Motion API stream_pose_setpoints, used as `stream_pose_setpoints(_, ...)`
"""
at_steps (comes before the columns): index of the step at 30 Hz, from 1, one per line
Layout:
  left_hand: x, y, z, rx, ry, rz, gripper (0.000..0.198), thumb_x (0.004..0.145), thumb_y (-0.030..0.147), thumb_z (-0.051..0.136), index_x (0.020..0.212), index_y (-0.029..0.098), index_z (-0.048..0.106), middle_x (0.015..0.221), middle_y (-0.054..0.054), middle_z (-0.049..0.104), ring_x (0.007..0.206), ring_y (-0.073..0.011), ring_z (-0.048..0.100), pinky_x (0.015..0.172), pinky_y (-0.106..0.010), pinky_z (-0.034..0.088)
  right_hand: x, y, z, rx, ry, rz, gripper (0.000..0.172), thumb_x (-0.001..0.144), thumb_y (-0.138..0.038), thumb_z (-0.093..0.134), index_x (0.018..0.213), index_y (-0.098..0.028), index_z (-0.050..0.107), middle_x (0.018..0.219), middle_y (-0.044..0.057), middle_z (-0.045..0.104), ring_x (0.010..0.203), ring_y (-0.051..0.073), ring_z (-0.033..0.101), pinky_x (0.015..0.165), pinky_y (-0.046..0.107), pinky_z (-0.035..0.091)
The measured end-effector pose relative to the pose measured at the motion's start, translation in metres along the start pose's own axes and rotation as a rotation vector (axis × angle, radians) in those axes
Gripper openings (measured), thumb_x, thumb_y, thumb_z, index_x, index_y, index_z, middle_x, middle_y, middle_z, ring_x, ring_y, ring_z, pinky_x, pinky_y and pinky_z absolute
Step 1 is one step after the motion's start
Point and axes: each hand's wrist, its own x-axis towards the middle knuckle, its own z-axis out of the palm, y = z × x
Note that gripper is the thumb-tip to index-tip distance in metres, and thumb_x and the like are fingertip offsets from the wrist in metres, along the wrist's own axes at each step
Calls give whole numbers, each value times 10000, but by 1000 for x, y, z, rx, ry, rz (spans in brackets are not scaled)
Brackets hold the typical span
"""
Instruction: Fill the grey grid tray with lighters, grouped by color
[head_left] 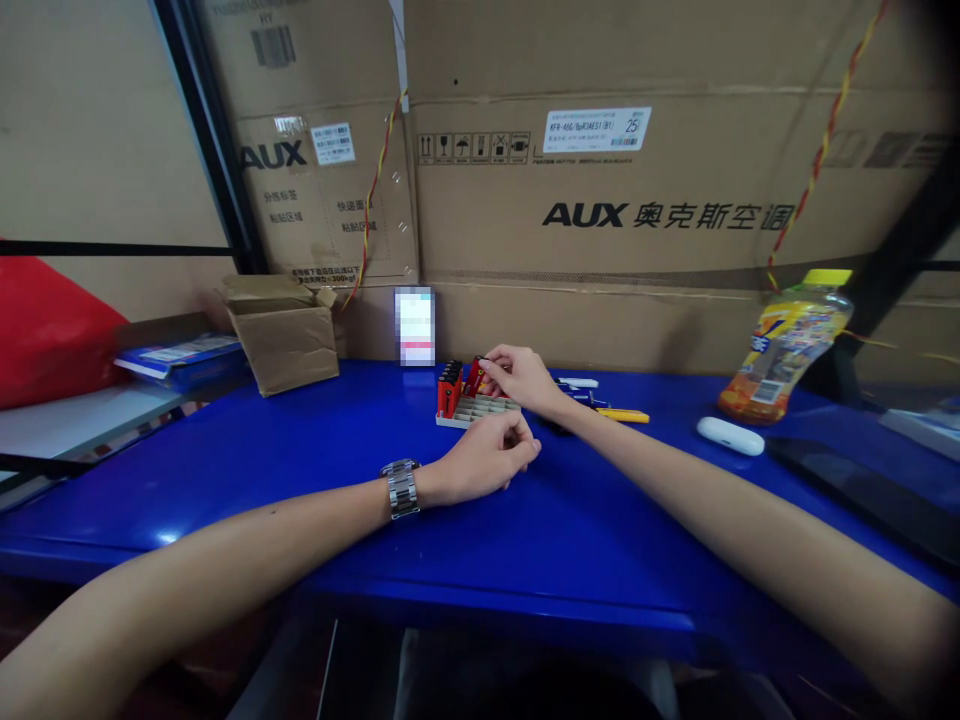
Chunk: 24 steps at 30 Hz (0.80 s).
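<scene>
One upright red battery sat pinched in the right hand over the tray; the left hand rested curled shut before it.

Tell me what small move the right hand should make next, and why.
Probably lower the red piece held in the right hand into an open cell of the grid tray, beside the red pieces already standing there. The left hand rests at the tray's near edge.
</scene>
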Motion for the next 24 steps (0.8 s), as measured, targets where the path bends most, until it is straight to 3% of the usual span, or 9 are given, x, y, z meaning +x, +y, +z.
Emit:
stream_pose_setpoints(4,0,-2,0,5,-20,23,195,849,289,495,698,185,427,573,48,494,408,-62,441,400,-178,348,4,-6,5,-215,3,-51,175,874,-271,512,794,-145,604,573,24,628,510,126,589,517,240,436)
stream_pose_setpoints(11,-1,-2,-1,14,-28,58,248,858,327,498,669,189,417,581,42,498,416,-63,432,404,-186,338,8,-7,-2,-519,-160,-245,252,908,-346,481,906,-174,665,632,4,635,530,114,477,586,256,353)
stream_pose_setpoints(15,-2,-1,0,14,-25,50,243,857,323,500,670,191,420,584,40,503,422,-68,434,407,-193,343,5,6,-12,-597,-166,-315,354,959,-311,333,991,-181,661,833,62,681,708,161,561,681,283,393)
stream_pose_setpoints(18,-2,-1,-1,6,-23,29,229,858,319,496,682,191,424,589,38,506,417,-68,432,402,-191,345,2,22,-27,-711,-132,-307,315,870,-175,429,1099,-148,643,1053,118,659,974,221,564,861,340,399)
stream_pose_setpoints(21,-2,0,-1,-8,-22,13,218,859,309,492,690,190,424,597,36,510,416,-66,428,402,-189,347,-1,36,-40,-769,-262,-317,378,741,-83,490,1068,-143,668,1123,115,639,1028,241,544,913,368,391)
stream_pose_setpoints(24,-2,0,-1,5,-21,5,210,860,301,492,694,188,429,598,36,515,416,-65,427,401,-187,345,-3,41,-45,-795,-324,-328,402,726,-82,486,1075,-153,671,1115,102,655,998,241,551,897,379,401)
